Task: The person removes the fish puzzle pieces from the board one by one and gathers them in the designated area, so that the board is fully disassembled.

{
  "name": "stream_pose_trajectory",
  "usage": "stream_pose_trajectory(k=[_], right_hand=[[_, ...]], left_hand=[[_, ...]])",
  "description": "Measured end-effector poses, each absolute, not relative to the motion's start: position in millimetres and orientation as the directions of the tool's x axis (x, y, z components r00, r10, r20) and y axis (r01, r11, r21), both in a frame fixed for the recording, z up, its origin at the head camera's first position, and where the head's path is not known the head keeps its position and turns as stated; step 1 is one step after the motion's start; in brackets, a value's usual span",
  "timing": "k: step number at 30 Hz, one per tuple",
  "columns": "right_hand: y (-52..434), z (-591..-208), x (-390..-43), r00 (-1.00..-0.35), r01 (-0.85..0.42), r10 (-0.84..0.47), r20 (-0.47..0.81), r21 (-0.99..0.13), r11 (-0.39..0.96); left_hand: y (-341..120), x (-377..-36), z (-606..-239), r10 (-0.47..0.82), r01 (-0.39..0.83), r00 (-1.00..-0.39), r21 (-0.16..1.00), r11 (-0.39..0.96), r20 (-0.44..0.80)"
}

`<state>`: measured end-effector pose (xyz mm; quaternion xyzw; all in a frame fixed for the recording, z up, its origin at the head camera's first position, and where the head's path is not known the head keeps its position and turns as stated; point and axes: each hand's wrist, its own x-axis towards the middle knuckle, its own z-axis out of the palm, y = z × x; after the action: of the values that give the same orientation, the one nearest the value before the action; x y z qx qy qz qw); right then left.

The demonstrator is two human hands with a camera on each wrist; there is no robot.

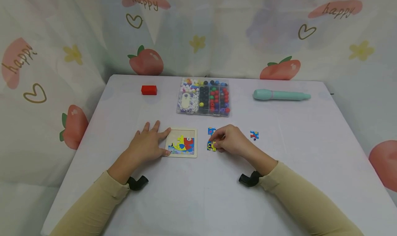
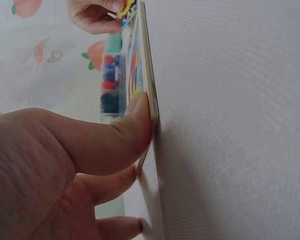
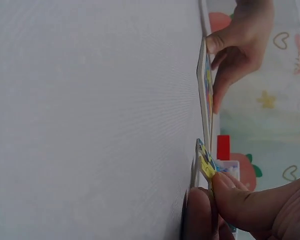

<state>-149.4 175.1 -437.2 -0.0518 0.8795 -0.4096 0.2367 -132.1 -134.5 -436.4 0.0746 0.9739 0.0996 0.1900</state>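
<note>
Pale wood borders the puzzle board (image 1: 183, 156), which lies on the white bench (image 1: 201, 201), its picture partly filled; the left hand (image 1: 147, 144), fingers spread apart, rests thumb and forefinger on its left corners. The right hand (image 1: 232, 141) pinches a yellow puzzle piece (image 1: 211, 146) just right of the board. "happy" reads three times on the printed curtain (image 1: 217, 26). Only the head view shows the red-and-blue piece (image 1: 254, 134); the right wrist view reveals the pinched piece's tilt.
</note>
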Motion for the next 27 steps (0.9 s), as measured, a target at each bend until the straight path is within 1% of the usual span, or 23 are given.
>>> stream_pose_trajectory(k=[4,7,11,19,27], right_hand=[[173.2,-437.1,-147.8,-0.903,0.034,-0.278,-0.327,-0.7,0.713],[171.7,-435.6,-146.4,-0.918,-0.041,-0.285,-0.274,-0.652,0.757],[169.4,-434.4,-144.9,-0.927,-0.091,-0.291,-0.237,-0.61,0.787],[167.7,-435.5,-142.9,-0.94,-0.105,-0.267,-0.214,-0.562,0.82],[169.2,-435.8,-144.8,-0.937,-0.098,-0.272,-0.217,-0.586,0.805]], left_hand=[[-134.8,-132.1,-437.3,0.186,0.109,-0.916,0.227,0.968,-0.354],[-135.0,-131.6,-436.7,0.188,0.112,-0.918,0.229,0.967,-0.349],[-135.5,-130.9,-436.3,0.19,0.114,-0.92,0.229,0.967,-0.343],[-134.0,-130.9,-436.3,0.188,0.113,-0.92,0.227,0.967,-0.343],[-131.2,-124.5,-437.6,0.201,0.124,-0.917,0.231,0.965,-0.345]])
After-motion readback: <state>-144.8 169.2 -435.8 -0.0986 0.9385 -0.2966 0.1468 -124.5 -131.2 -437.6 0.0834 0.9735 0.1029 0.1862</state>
